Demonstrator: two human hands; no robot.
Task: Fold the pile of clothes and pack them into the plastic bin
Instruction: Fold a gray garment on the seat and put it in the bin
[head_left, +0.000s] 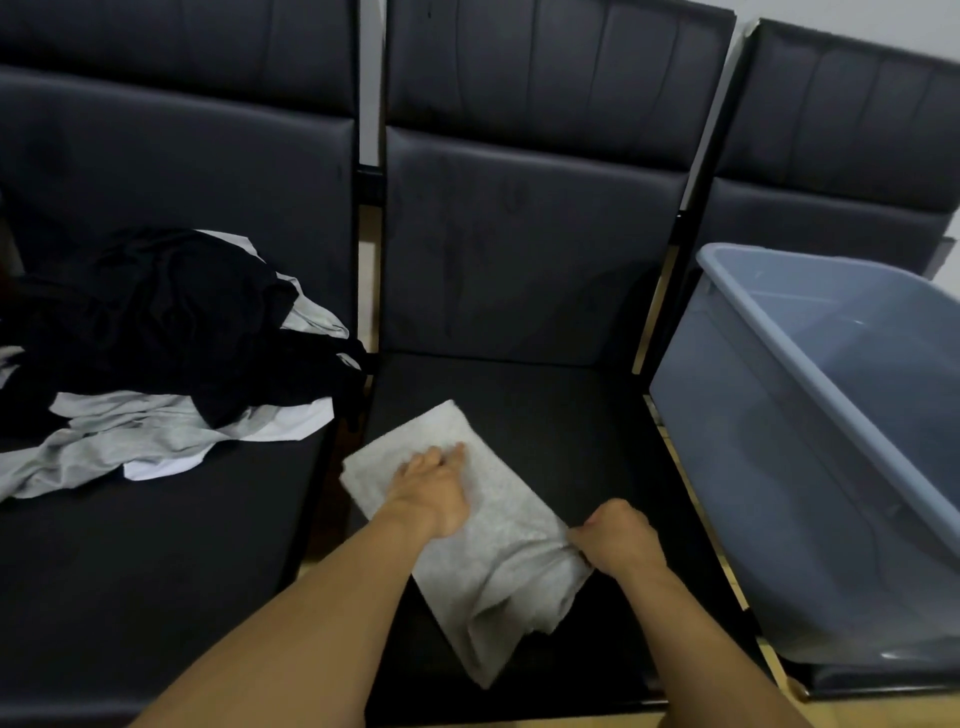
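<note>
So there were three dark padded chairs lined up in a row, and the person was working on the middle chair (545, 415). A light grey cloth (483, 540) lay on that seat, partly folded, running diagonally from the far left corner down toward the front edge, with its near end hanging a bit rumpled over the front. The left hand (434, 491) was flat on top of the cloth's upper half, palm down, fingers stretched out forward and pressing into the fabric, not gripping anything, with the bare forearm coming in from the lower left at an angle. The right hand (621, 538) was down at the cloth's right edge, knuckles up, fingers curled under and bunching the fabric there, so it looked like it had hold of that edge, though the fingertips themselves were hidden under the hand. Its forearm came in from the bottom right. The two hands were apart, with a stretch of grey cloth between them. Over on the left chair (156, 571) sat the pile of clothes (171, 353), unfolded, mostly black stuff heaped over some white and pale grey pieces that spilled toward the seat's front. The plastic bin (810, 467), a bluish grey tub, was on the right chair (831, 156), sitting tilted in the view, and what I could see of its inside looked bare.
</note>
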